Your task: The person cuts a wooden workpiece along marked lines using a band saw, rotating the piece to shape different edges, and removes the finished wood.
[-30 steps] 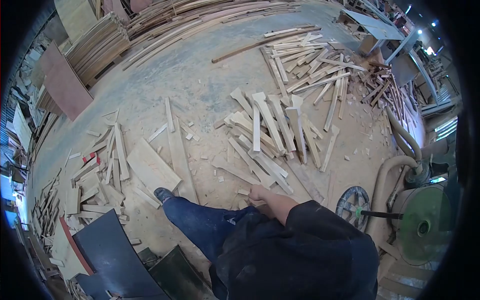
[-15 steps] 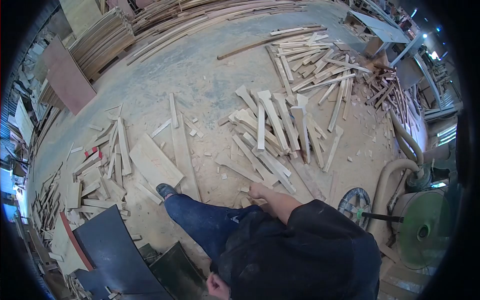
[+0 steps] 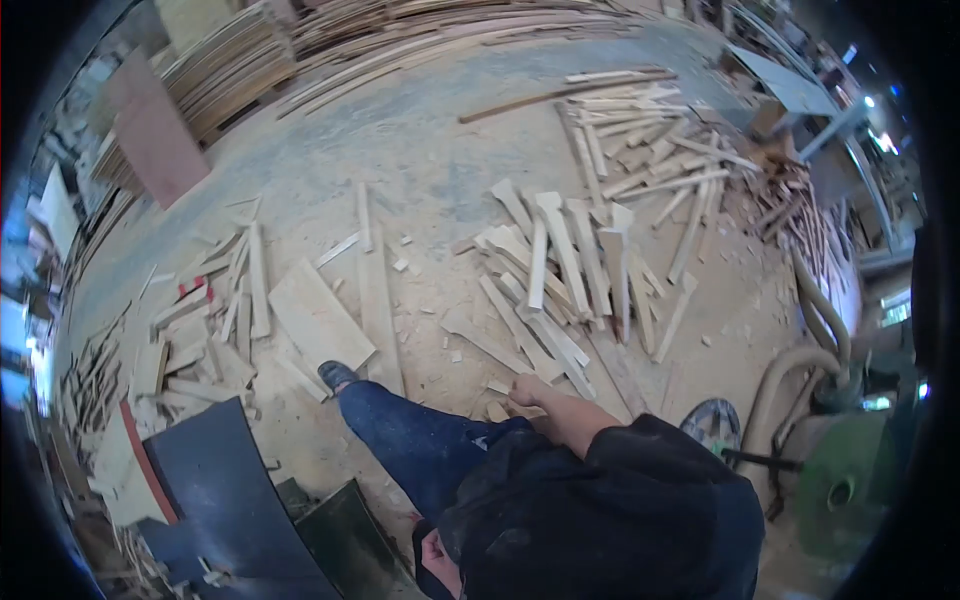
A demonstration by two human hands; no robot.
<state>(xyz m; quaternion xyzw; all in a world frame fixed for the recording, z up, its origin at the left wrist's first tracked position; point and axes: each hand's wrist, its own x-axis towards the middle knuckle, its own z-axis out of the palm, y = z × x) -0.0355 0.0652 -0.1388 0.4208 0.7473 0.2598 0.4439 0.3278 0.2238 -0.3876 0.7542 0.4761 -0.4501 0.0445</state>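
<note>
My right hand (image 3: 525, 391) is closed beside my bent knee, near small wood offcuts; whatever its fingers may hold is hidden. Low in the view, my left hand (image 3: 438, 560) is close to my dark shirt, its fingers curled and their contents hidden. Ahead of my right hand lies a pile of shaped pale wooden legs (image 3: 565, 255), some overlapping. One shaped piece (image 3: 487, 343) lies just beyond that hand. My shoe (image 3: 337, 375) touches or nearly touches the lower edge of a wide pale board (image 3: 320, 315).
Scrap wood (image 3: 205, 340) lies at the left, with dark panels (image 3: 215, 490) below it. Long sticks (image 3: 640, 130) lie farther back. A green machine (image 3: 850, 480), a thick hose (image 3: 780, 385) and a wheel-like round base (image 3: 712, 425) stand at the right. Stacked boards (image 3: 225, 75) are behind.
My left hand, out of view a second ago, came in at the bottom and remains by my shirt. The floor scene has shifted slightly rightward. My right hand stays closed near the knee.
</note>
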